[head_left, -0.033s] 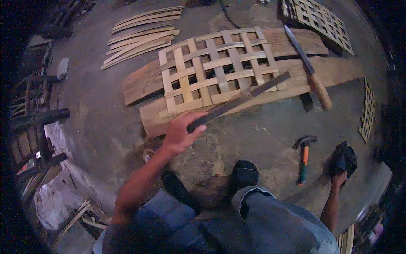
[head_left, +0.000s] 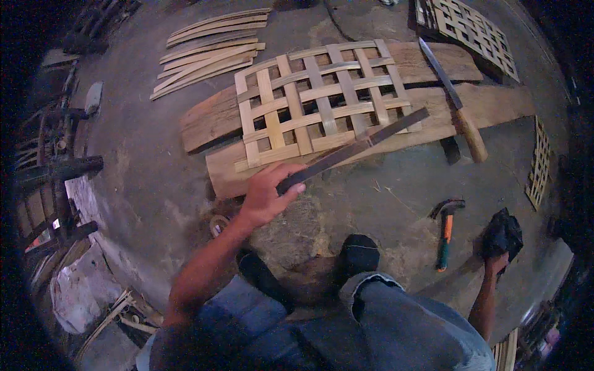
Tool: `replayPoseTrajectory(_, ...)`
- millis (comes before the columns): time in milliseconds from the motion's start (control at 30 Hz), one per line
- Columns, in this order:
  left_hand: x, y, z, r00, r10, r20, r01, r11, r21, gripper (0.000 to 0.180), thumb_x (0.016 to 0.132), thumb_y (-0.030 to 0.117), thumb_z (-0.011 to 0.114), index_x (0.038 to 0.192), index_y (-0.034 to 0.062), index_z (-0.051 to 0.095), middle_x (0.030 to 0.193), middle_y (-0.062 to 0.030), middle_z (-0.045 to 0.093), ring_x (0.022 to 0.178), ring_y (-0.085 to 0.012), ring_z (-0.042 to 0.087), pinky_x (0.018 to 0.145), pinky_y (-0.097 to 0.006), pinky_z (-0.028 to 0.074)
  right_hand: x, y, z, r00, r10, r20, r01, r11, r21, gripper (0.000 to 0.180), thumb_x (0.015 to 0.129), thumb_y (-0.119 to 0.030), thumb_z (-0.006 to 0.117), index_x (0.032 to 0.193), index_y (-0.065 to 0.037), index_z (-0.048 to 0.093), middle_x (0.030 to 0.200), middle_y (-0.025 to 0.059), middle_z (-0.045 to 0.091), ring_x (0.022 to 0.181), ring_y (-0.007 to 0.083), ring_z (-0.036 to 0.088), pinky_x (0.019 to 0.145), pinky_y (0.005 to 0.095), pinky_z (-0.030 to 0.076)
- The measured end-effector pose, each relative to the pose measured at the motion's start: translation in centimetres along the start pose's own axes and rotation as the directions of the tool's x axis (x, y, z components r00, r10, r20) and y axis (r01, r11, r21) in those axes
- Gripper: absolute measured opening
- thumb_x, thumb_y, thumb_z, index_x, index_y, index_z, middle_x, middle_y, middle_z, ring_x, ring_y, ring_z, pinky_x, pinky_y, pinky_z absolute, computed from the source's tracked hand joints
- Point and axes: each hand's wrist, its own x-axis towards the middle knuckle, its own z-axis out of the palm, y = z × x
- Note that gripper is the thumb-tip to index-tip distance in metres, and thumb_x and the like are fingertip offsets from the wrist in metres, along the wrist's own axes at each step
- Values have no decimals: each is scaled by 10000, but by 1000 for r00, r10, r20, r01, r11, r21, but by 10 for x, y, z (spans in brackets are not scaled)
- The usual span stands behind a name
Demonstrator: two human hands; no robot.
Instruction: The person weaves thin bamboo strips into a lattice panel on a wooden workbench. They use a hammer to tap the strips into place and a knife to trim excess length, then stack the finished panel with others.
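My left hand (head_left: 270,193) is closed around one end of a dark flat strip (head_left: 346,150), which slants up to the right. The strip's far end lies over the lower edge of an open-weave lattice panel (head_left: 322,105) of pale flat slats. Under that panel are two rough wooden planks (head_left: 482,113). Out at the right, my right hand (head_left: 497,263) grips a crumpled black plastic bag (head_left: 504,234) near the floor; its fingers are partly hidden. A hammer (head_left: 445,238) with an orange and green handle lies left of the bag.
A long-bladed knife (head_left: 455,102) with a wooden handle rests across the planks. Loose slats (head_left: 210,59) lie at the far left. More woven panels (head_left: 479,38) are at the far right, with another lattice (head_left: 539,164) nearer. A roll of tape (head_left: 218,226) sits by my left forearm.
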Motion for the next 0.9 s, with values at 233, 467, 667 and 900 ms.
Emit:
replayPoseTrajectory(233, 2, -16, 16, 996, 94, -6, -94, 991, -95, 386, 818, 193, 715, 1176, 70, 639, 1042, -139, 647, 989, -312, 629, 878, -378, 491, -1, 59, 25, 964, 110, -243, -47, 967, 250, 579, 874, -433, 629, 1171, 64, 608, 1058, 243, 661, 993, 433, 614, 855, 476, 482)
replayPoseTrajectory(467, 7, -9, 16, 998, 51, 32, -47, 994, -103, 394, 817, 169, 712, 1190, 72, 630, 1027, -135, 639, 971, -303, 628, 858, -360, 486, -15, 67, -24, 876, 389, -286, -219, 848, 483, 418, 949, -291, 588, 1219, 28, 600, 1027, 139, 666, 913, 277, 630, 828, 407, 513)
replayPoseTrajectory(667, -11, -16, -1, 999, -13, -45, 7, 993, -114, 396, 807, 159, 723, 1180, 63, 631, 991, -134, 644, 925, -278, 638, 827, -351, 492, 32, -260, -218, 855, 472, 214, -357, 239, 903, 256, 897, -152, 667, 1105, -14, 608, 904, 34, 608, 788, 178, 583, 752, 324, 505)
replayPoseTrajectory(900, 25, -1, 8, 946, 325, -8, -324, 945, 49, 352, 795, 150, 736, 1125, 59, 652, 1045, -133, 669, 955, -302, 654, 823, -367, 524, 74, -439, -353, 281, -951, -125, -534, -263, 803, 161, 791, -35, 768, 870, 6, 633, 822, 154, 658, 736, 319, 651, 667, 402, 534)
